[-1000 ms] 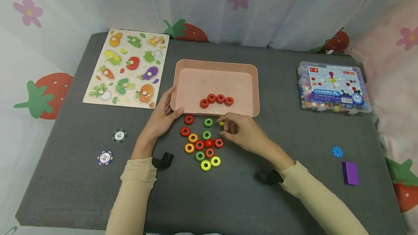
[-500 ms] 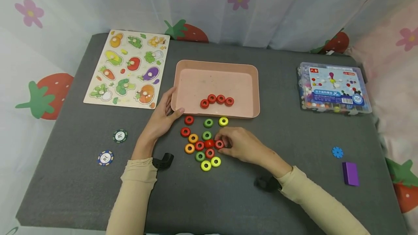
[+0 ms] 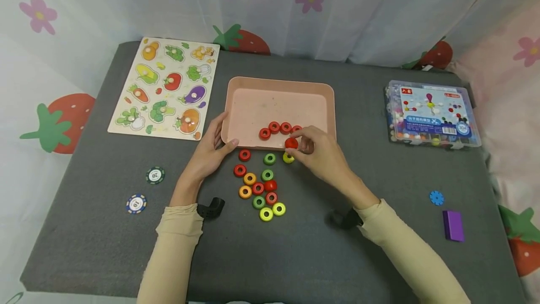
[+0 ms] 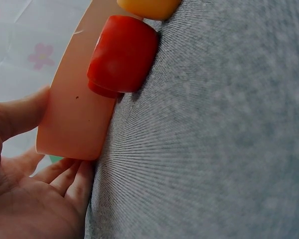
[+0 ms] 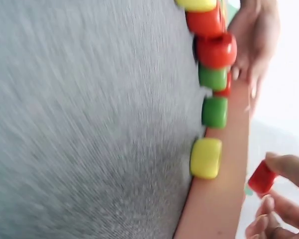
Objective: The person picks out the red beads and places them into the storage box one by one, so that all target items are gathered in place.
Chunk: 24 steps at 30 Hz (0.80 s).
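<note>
Evidently, the red bead (image 3: 291,143) is a small, glossy, squat barrel, likely light and stiff, hardly fragile, and perhaps a bit slick on its curved side. The right hand (image 3: 319,155) pinches it between thumb and fingers, at the centre of the head view, just right of the middle, over the near edge of the pink tray (image 3: 274,100). In the right wrist view it hangs at lower right, apart from the tray's wall. A light fingertip pinch on opposite sides should serve; squeezing off-centre could make it slip.

As for direction, its hole is not visible from above — unlike the row of red beads (image 3: 264,129) in the tray — so its bore seems tipped sideways; exactly which way I cannot tell. The right wrist view shows its outline slanted. The tray's long axis runs left to right across the frame, and the left hand (image 3: 205,155) grips its lower-left corner, thumb at the front, fingers along the side, by the tabletop (image 3: 253,257).
</note>
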### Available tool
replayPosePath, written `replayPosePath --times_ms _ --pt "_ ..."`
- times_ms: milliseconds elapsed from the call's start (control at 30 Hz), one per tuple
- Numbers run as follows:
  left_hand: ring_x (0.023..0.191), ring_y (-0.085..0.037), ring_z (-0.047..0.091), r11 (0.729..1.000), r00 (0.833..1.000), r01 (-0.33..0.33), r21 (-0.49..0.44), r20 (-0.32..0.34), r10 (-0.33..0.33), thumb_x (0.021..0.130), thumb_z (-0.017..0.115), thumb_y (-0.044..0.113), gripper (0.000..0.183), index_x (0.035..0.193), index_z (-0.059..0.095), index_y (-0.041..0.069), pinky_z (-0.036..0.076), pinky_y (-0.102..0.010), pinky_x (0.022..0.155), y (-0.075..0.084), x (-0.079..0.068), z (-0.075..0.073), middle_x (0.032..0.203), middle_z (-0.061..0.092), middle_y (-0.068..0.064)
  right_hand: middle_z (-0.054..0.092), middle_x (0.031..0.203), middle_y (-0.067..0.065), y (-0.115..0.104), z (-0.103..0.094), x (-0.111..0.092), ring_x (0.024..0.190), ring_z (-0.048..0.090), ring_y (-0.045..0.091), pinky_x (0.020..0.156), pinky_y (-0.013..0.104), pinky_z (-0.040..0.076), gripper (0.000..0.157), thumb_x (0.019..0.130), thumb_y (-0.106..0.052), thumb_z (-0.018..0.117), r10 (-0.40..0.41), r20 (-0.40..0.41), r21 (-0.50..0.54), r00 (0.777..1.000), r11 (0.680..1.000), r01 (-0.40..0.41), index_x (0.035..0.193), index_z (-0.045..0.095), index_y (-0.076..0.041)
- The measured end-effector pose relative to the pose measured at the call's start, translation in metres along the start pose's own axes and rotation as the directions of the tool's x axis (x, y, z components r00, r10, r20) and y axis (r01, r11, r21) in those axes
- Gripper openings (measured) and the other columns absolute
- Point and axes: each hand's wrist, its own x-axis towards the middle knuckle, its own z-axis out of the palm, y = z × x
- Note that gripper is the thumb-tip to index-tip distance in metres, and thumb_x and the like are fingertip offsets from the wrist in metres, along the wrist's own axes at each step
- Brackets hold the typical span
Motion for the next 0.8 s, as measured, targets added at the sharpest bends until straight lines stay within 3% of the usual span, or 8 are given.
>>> replayPosePath --times_ms 200,467,800 --pt "0.152 -0.022 0.022 1.0 1.0 0.005 0.008 -0.001 -0.005 0.099 0.065 0.02 0.078 0.161 0.018 0.02 0.019 -0.043 0.125 -0.001 0.0 0.0 0.166 0.023 -0.007 0.057 0.075 0.003 0.013 0.005 0.02 0.069 0.053 0.017 0.061 0.028 0.043 0.033 0.083 -0.018 0.084 0.104 0.015 0.055 0.994 0.993 -0.104 0.111 0.071 -0.007" --pt "0.152 -0.02 0.022 1.0 1.0 0.013 0.01 -0.007 -0.013 0.098 0.065 0.023 0.078 0.161 0.019 0.022 0.02 -0.042 0.125 0.0 -0.001 -0.001 0.166 0.023 -0.006 0.063 0.072 0.003 0.013 0.008 0.031 0.067 0.057 0.017 0.06 0.029 0.044 0.028 0.086 -0.011 0.079 0.158 0.066 0.075 0.985 0.984 -0.163 0.114 0.072 -0.007" --pt "0.152 -0.019 0.023 1.0 1.0 0.014 0.002 -0.006 -0.014 0.098 0.065 0.021 0.077 0.161 0.02 0.021 0.02 -0.041 0.125 0.0 0.001 0.0 0.165 0.024 -0.005 0.064 0.075 0.002 0.004 0.006 0.025 0.073 0.057 0.017 0.065 0.03 0.047 0.025 0.085 -0.012 0.08 0.132 0.04 0.062 0.99 0.989 -0.134 0.108 0.073 -0.006"
